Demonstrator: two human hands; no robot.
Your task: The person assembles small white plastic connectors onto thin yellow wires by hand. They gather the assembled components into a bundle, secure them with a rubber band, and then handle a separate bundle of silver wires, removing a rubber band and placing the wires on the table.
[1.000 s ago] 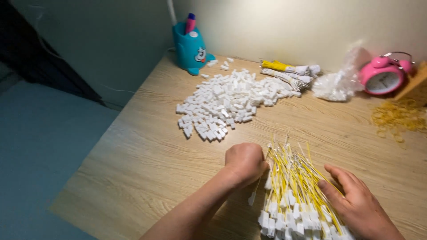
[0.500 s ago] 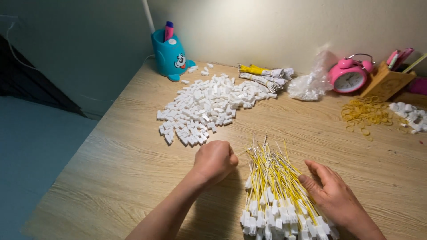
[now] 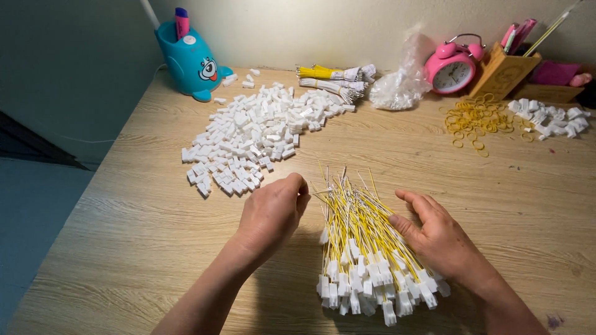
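Note:
A fanned bundle of yellow wires (image 3: 360,236) with white plug ends lies on the wooden table (image 3: 143,236), plugs toward me. My left hand (image 3: 273,214) is curled shut just left of the bundle, fingertips at the bare wire tips; nothing shows inside it. My right hand (image 3: 437,239) rests on the bundle's right side, fingers loosely apart, gripping nothing. Beyond my left hand lies a big pile of small white plastic connectors (image 3: 257,133).
At the back stand a blue cartoon pen holder (image 3: 189,62), tied wire bundles (image 3: 332,77), a clear plastic bag (image 3: 400,87), a pink alarm clock (image 3: 453,68) and a wooden holder (image 3: 503,74). Yellow rubber bands (image 3: 475,118) and more white connectors (image 3: 552,118) lie at the right.
My head has turned right, bringing the holder, rubber bands and right-hand connectors into view. My left hand has slid off the bundle's top to its left side. The right hand stays on the wires.

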